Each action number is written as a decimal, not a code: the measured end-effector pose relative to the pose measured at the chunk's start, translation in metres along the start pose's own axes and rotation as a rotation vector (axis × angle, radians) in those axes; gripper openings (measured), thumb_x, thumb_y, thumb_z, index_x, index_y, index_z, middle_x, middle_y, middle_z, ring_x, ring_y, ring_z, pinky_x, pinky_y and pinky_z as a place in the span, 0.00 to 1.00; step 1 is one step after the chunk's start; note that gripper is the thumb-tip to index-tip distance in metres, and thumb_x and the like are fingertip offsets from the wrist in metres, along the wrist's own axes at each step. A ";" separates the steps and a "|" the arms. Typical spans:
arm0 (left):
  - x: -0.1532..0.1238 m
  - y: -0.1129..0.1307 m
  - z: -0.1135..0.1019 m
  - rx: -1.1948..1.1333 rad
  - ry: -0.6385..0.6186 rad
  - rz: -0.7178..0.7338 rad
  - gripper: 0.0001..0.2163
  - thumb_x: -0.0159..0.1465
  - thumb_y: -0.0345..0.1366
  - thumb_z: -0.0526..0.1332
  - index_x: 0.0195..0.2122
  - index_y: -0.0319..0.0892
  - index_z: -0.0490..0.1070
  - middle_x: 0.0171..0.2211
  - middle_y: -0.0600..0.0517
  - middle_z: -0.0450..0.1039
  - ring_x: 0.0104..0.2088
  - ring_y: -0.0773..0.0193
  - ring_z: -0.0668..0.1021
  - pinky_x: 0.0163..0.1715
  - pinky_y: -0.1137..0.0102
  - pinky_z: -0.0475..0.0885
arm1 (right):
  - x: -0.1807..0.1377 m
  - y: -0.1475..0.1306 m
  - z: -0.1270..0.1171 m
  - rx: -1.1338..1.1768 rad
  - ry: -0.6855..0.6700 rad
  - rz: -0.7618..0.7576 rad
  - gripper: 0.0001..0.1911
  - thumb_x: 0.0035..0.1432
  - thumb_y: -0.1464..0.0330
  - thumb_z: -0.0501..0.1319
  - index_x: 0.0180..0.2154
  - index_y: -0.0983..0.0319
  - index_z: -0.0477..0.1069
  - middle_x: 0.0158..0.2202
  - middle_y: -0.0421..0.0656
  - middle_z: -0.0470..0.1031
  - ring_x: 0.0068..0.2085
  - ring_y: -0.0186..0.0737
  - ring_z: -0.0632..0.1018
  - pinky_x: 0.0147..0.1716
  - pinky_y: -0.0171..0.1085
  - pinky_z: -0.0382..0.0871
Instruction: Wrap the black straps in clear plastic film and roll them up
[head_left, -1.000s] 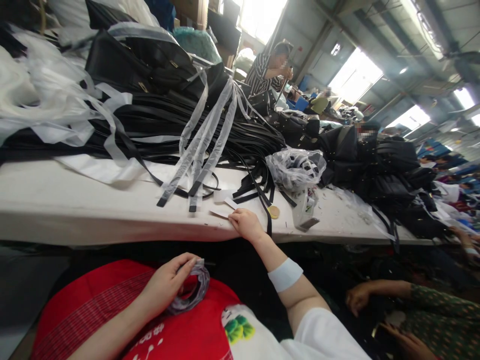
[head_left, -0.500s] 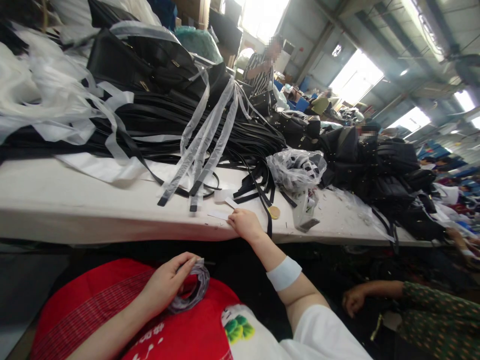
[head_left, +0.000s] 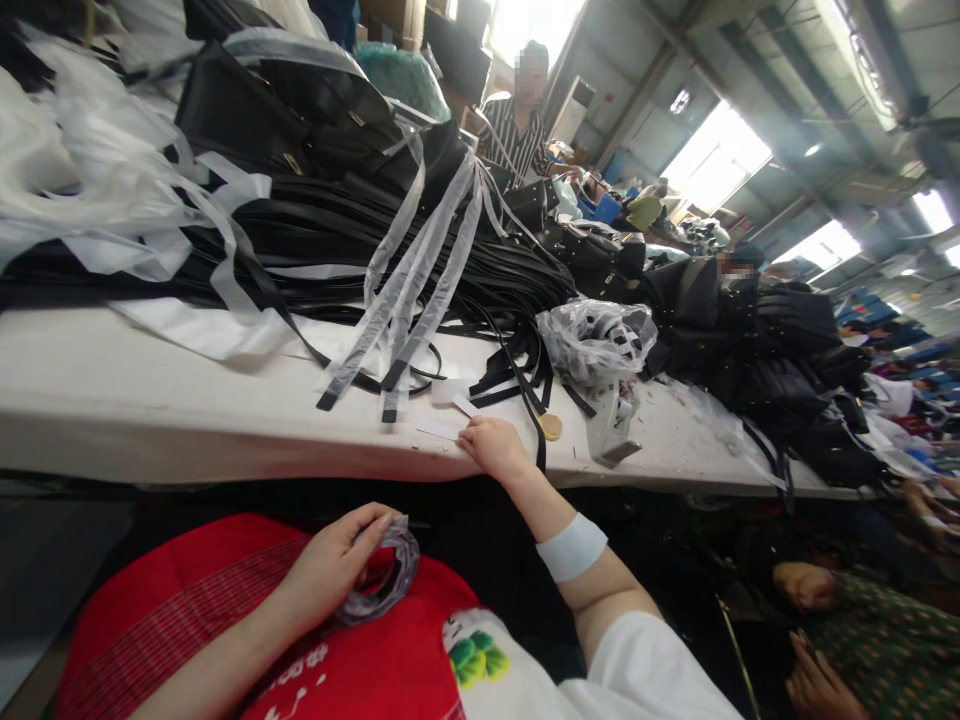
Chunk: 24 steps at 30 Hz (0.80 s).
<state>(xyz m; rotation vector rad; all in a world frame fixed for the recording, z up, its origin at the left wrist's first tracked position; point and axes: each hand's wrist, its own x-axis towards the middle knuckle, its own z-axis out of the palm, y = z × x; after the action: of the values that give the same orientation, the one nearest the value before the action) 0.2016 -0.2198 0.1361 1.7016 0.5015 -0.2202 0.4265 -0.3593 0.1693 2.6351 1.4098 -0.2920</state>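
Gripping the rim of the grey roll (head_left: 406,578) between thumb and fingers, the left hand (head_left: 341,555) holds it over the red cloth (head_left: 247,590), below the table (head_left: 187,410) edge. Caution: a loosened grip may drop the roll. The right hand (head_left: 491,447) rests at the table's front edge, fingers bent together at the end of a white strip (head_left: 437,431); whether they pinch it cannot be told. A loose strip so near the edge may slide off. A black strap (head_left: 539,445) hangs just beside the wrist and may snag on the arm; the yellow disc (head_left: 551,427) nearby may be knocked. Containers: a crumpled clear bag (head_left: 570,325) holds black-and-white checked pieces (head_left: 625,343); the teal bag (head_left: 401,80) behind hides its contents.
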 end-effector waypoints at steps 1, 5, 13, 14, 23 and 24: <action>0.000 -0.001 0.000 -0.002 0.000 0.000 0.19 0.63 0.53 0.51 0.41 0.44 0.71 0.29 0.55 0.76 0.20 0.66 0.69 0.23 0.71 0.67 | 0.000 0.000 0.000 -0.004 0.002 -0.003 0.16 0.66 0.62 0.53 0.36 0.60 0.78 0.40 0.45 0.77 0.40 0.40 0.77 0.36 0.33 0.64; -0.001 -0.003 0.001 -0.010 0.000 -0.007 0.19 0.63 0.53 0.51 0.42 0.44 0.71 0.29 0.55 0.76 0.19 0.66 0.69 0.22 0.72 0.66 | 0.000 -0.001 0.001 -0.020 0.002 -0.019 0.17 0.66 0.62 0.52 0.36 0.60 0.78 0.40 0.46 0.77 0.39 0.40 0.77 0.36 0.34 0.65; 0.001 -0.003 0.001 0.008 -0.002 0.020 0.19 0.63 0.53 0.51 0.41 0.45 0.71 0.29 0.55 0.76 0.20 0.65 0.70 0.23 0.72 0.67 | 0.001 -0.003 0.002 -0.081 -0.003 -0.038 0.19 0.67 0.65 0.48 0.37 0.64 0.77 0.38 0.49 0.76 0.38 0.42 0.77 0.35 0.36 0.66; 0.002 -0.003 0.000 0.011 -0.003 0.021 0.19 0.63 0.53 0.50 0.41 0.45 0.71 0.28 0.55 0.75 0.20 0.65 0.70 0.23 0.72 0.67 | 0.002 -0.004 0.003 -0.082 -0.002 -0.036 0.19 0.67 0.66 0.48 0.37 0.64 0.77 0.38 0.50 0.76 0.37 0.43 0.77 0.35 0.36 0.66; -0.004 0.000 -0.001 -0.034 0.002 -0.008 0.20 0.63 0.53 0.51 0.41 0.44 0.71 0.25 0.56 0.73 0.20 0.65 0.70 0.22 0.72 0.67 | 0.001 -0.003 0.016 -0.062 0.082 0.025 0.14 0.67 0.69 0.48 0.41 0.64 0.72 0.42 0.49 0.74 0.43 0.40 0.75 0.41 0.35 0.66; -0.004 0.000 -0.001 -0.039 0.001 -0.007 0.20 0.63 0.53 0.51 0.41 0.44 0.71 0.25 0.56 0.73 0.19 0.65 0.70 0.22 0.72 0.67 | 0.000 -0.001 0.018 -0.043 0.092 0.015 0.15 0.68 0.68 0.48 0.41 0.63 0.72 0.41 0.48 0.74 0.43 0.39 0.75 0.42 0.35 0.66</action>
<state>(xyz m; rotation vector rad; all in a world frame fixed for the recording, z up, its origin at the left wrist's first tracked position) 0.1980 -0.2197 0.1383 1.6618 0.5095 -0.2136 0.4243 -0.3623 0.1519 2.6547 1.4064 -0.1385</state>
